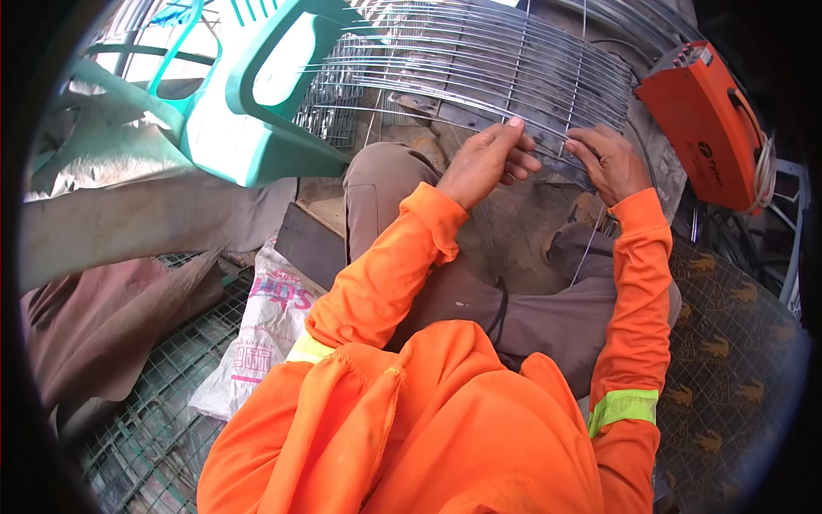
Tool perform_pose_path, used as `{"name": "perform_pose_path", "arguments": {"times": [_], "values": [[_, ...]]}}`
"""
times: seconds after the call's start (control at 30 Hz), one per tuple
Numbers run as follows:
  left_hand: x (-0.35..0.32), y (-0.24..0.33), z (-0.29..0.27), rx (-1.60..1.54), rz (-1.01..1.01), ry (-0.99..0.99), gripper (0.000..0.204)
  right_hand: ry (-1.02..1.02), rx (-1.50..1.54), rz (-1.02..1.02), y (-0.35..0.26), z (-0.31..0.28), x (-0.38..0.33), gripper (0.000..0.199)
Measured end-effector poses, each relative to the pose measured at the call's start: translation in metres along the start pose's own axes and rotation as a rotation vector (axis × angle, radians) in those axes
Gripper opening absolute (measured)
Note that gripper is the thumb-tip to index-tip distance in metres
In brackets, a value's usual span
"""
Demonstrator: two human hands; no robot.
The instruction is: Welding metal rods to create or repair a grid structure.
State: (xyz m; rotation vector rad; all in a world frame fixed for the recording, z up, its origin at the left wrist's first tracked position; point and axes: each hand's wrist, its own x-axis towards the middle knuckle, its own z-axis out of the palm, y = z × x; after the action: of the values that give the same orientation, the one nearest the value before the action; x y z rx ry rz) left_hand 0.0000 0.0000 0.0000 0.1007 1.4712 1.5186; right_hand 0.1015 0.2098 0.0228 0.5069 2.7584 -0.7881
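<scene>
A panel of thin, shiny parallel steel wires (548,70), crossed by a few rods, lies in front of me at the far side. My left hand (486,163) is at its near edge, thumb tip against the lowest wire and fingers curled beneath. At the panel's near right corner, my right hand (613,163) is closed in a pinch on the edge wire beside a cross rod. The fingers' exact hold is partly hidden. One thin rod (587,253) runs down below my right hand toward my leg.
A turquoise plastic chair (257,154) stands at the left, near the panel. An orange machine box (702,128) with a coiled cable (765,171) sits at the far right. Beside me lie a white printed sack (265,334), green wire mesh (163,445) and a dark patterned sheet (728,377).
</scene>
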Motion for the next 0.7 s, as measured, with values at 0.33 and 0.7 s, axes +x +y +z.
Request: {"name": "perform_pose_path", "arguments": {"times": [0.33,0.7], "values": [[-0.004,-0.003,-0.002,0.138,0.049,0.01,0.041,0.702,0.091,0.031,0.055,-0.03,-0.011,0.026],[-0.032,0.013,0.003,0.486,0.305,-0.017,0.033,0.999,0.342,0.199,0.124,-0.074,-0.096,0.03]]}}
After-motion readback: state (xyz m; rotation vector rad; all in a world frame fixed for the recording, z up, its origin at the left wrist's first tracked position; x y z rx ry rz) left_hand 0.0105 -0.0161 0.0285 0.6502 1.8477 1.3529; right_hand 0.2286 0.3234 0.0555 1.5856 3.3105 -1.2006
